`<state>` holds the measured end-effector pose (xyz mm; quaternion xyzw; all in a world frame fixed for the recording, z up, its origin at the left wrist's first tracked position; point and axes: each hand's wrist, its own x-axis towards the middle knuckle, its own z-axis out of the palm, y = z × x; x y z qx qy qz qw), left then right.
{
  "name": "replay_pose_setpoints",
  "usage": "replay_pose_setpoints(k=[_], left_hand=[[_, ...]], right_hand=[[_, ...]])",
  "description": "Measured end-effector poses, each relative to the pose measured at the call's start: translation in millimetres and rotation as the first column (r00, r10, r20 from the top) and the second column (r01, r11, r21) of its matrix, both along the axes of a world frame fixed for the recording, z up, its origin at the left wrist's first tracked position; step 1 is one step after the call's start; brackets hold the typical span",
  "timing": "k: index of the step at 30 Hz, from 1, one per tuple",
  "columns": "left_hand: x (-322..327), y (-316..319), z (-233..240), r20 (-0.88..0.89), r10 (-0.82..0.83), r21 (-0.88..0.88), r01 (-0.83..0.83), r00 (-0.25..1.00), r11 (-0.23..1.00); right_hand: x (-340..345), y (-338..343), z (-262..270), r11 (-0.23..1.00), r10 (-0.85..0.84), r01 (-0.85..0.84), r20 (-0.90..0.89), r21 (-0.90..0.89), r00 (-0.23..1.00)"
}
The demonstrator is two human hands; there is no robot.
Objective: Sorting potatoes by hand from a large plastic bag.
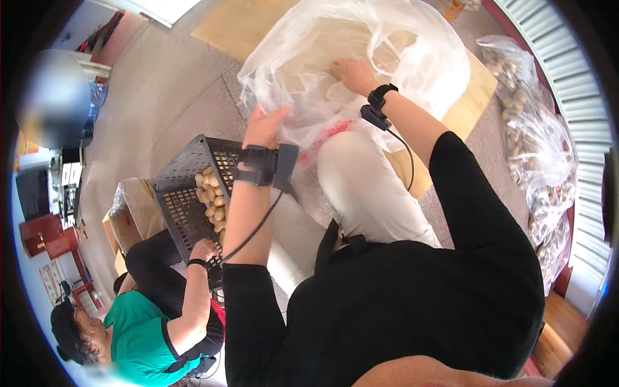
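A large clear plastic bag (435,63) with red printing near its edge lies wide open before me on a flat cardboard sheet (466,104). My left hand (265,126) grips the bag's near left edge. Inside the bag's opening is my right hand (355,76), with a brown, roundish thing (337,71), perhaps a potato, at its fingertips. Left of my knees, a black plastic crate (181,167) stands tilted, holding several potatoes (211,191) or similar roundish tubers. My left forearm passes over the crate's right side.
A co-worker in a green shirt (138,334) sits at the lower left, one hand (204,249) at the crate. Filled clear plastic bags (537,145) line the shutter wall on the right. A cardboard box (140,208) with plastic stands beyond the crate.
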<state>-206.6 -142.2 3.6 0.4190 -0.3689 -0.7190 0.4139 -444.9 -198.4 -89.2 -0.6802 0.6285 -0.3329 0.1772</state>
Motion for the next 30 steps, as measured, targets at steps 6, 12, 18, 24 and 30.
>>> replay_pose_setpoints(k=[6,12,18,24,30], left_hand=[[9,-27,-20,0.343,0.235,-0.185,-0.18,0.909,0.966],[0,-36,-20,0.396,0.516,-0.398,-0.364,0.76,0.842],[-14,-27,-6,0.44,0.299,-0.307,-0.171,0.846,0.936],[-2,-12,12,0.193,0.089,-0.292,-0.03,0.977,0.956],[35,-17,22,-0.265,0.367,-0.04,-0.391,0.891,0.92]], right_hand=[[11,-50,-53,0.985,0.109,-0.039,-0.436,0.165,0.893],[22,-53,-7,0.976,-0.135,0.153,-0.121,0.155,0.983],[85,12,87,0.98,0.185,-0.138,0.397,-0.145,0.899],[122,50,137,0.881,0.474,-0.462,0.197,-0.105,0.858],[86,50,141,0.862,0.497,-0.49,0.027,-0.129,0.867]])
